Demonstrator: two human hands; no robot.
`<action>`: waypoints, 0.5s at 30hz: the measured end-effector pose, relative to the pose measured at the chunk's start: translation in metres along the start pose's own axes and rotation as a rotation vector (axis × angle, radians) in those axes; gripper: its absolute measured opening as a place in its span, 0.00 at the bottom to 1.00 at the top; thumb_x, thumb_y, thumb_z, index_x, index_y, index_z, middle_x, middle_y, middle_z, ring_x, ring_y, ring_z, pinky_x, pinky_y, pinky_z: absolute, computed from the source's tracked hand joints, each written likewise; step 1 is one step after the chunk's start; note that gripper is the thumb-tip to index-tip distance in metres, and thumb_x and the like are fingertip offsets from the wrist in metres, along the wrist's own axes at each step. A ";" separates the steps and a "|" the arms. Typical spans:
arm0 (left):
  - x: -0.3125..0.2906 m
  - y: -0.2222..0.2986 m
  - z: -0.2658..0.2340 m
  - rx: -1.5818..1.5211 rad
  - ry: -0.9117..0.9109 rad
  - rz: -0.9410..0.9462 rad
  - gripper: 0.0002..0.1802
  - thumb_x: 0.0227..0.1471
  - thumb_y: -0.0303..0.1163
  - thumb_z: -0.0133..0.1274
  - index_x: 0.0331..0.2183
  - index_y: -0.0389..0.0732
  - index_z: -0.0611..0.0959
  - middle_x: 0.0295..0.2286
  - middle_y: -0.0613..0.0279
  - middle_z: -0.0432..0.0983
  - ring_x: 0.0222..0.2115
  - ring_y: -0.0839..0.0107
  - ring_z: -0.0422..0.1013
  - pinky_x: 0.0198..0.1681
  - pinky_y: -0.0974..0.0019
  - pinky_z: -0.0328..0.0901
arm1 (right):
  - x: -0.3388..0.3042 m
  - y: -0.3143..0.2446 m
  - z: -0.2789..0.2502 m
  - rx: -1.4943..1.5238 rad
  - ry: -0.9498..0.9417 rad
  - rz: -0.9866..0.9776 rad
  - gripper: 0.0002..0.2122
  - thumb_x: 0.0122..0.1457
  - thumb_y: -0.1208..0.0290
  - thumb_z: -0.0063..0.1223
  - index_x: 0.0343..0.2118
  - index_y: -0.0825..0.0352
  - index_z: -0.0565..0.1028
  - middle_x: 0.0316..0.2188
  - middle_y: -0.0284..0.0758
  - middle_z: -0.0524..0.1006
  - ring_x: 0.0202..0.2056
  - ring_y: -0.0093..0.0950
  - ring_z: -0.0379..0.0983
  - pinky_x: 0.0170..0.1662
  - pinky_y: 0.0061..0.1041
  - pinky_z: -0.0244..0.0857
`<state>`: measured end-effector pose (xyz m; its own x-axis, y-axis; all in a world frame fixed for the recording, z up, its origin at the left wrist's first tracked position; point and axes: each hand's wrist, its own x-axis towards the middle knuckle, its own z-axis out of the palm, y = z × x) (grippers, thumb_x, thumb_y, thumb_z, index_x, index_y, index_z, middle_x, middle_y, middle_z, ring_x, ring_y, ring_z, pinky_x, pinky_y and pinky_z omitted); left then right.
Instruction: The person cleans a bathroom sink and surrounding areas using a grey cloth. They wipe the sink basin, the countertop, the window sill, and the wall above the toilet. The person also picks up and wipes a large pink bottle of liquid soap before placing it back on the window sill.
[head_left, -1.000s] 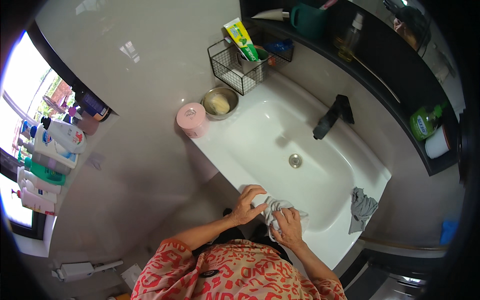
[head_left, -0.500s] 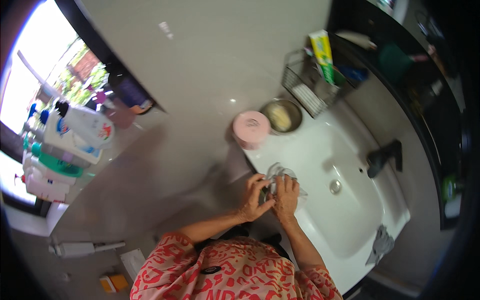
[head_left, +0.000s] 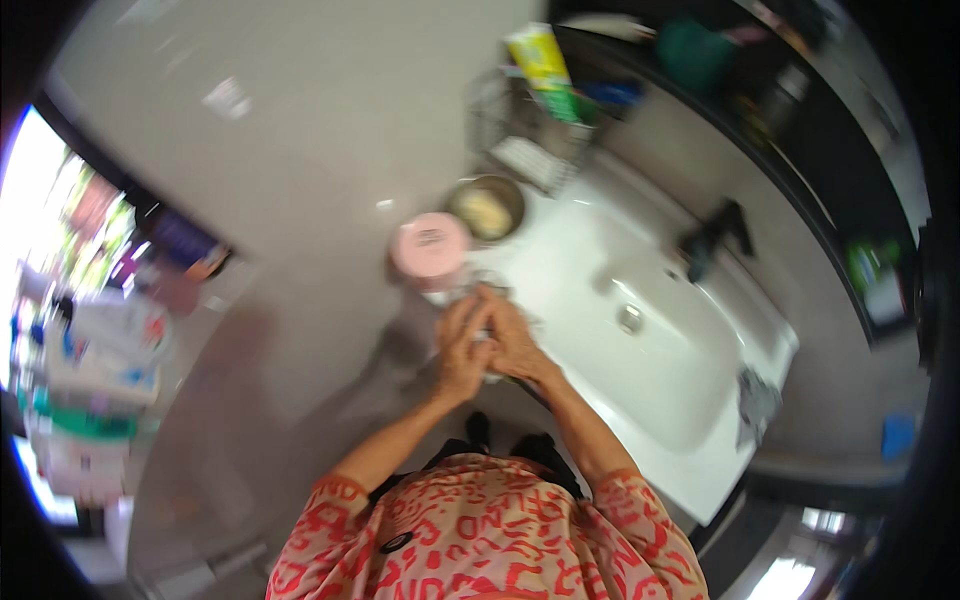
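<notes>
- Left hand (head_left: pixel 462 345) and right hand (head_left: pixel 515 340) are pressed together at the front left corner of the white ceramic washbasin (head_left: pixel 640 340), fingers pointing up the frame.
- Both hands are closed around a small pale, crumpled item (head_left: pixel 487 338), apparently cloth; only slivers of it show between the fingers. Blur prevents saying exactly what it is or which hand bears most of it.
- The held item sits at the basin's near left rim, just below the pink round lid (head_left: pixel 430 246) of a container standing on the rim; whether the fingertips touch that container cannot be told.
- A round metal bowl with pale contents (head_left: pixel 485 207) stands just beside the pink lid, to its right and further back.
- A dark wire rack (head_left: pixel 520 140) is behind the bowl against the wall, with a yellow and green carton (head_left: pixel 545 70) upright in it.
- A black tap (head_left: pixel 712 238) stands at the basin's far side; the round metal drain (head_left: pixel 629 318) lies in the bowl of the basin, well apart from the hands.
- A grey crumpled cloth (head_left: pixel 757 400) lies on the basin's right rim.
- A dark shelf (head_left: pixel 830 190) runs behind the tap, carrying a green container (head_left: pixel 690 45).
- The person's sleeves are a red and pink patterned fabric (head_left: pixel 480 530).
- White plastic bottles (head_left: pixel 95 350) stand at the far left by a bright window.
</notes>
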<state>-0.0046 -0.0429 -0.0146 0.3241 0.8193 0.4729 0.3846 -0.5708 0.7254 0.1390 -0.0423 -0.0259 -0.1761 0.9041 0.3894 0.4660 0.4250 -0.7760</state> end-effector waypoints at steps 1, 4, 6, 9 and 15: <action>0.004 0.006 0.000 0.066 -0.024 -0.012 0.27 0.49 0.34 0.49 0.53 0.46 0.72 0.53 0.50 0.60 0.54 0.51 0.55 0.57 0.50 0.50 | -0.002 -0.006 -0.011 0.069 -0.045 0.046 0.36 0.47 0.60 0.53 0.59 0.69 0.56 0.54 0.51 0.64 0.56 0.49 0.59 0.59 0.41 0.51; 0.007 0.019 0.016 0.366 -0.050 -0.063 0.25 0.44 0.40 0.59 0.46 0.47 0.77 0.52 0.52 0.57 0.54 0.48 0.52 0.55 0.47 0.51 | -0.035 -0.013 -0.050 -0.081 -0.029 0.075 0.24 0.48 0.69 0.54 0.51 0.67 0.68 0.54 0.45 0.65 0.55 0.43 0.62 0.57 0.38 0.57; 0.010 0.016 0.025 0.438 -0.016 -0.064 0.18 0.40 0.34 0.62 0.36 0.45 0.78 0.50 0.53 0.59 0.52 0.50 0.54 0.52 0.47 0.53 | -0.056 -0.022 -0.088 -0.218 0.166 0.108 0.15 0.49 0.76 0.54 0.43 0.66 0.74 0.52 0.42 0.68 0.52 0.41 0.65 0.53 0.36 0.61; 0.008 0.004 0.032 0.432 0.035 -0.065 0.16 0.41 0.33 0.60 0.36 0.44 0.76 0.49 0.53 0.61 0.52 0.50 0.54 0.52 0.47 0.53 | -0.080 -0.011 -0.178 -0.566 0.591 0.048 0.15 0.46 0.83 0.56 0.40 0.65 0.75 0.45 0.40 0.72 0.46 0.40 0.68 0.48 0.34 0.62; 0.005 0.015 0.035 0.671 0.134 0.011 0.23 0.43 0.35 0.59 0.43 0.43 0.72 0.51 0.48 0.58 0.54 0.48 0.51 0.54 0.43 0.47 | -0.067 -0.004 -0.337 -1.040 0.704 0.125 0.25 0.44 0.85 0.54 0.49 0.64 0.68 0.50 0.43 0.67 0.44 0.45 0.68 0.46 0.38 0.65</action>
<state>0.0328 -0.0494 -0.0186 0.2379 0.7885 0.5672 0.8487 -0.4527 0.2734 0.4415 -0.1201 0.1186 0.2681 0.5797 0.7694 0.9629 -0.1870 -0.1946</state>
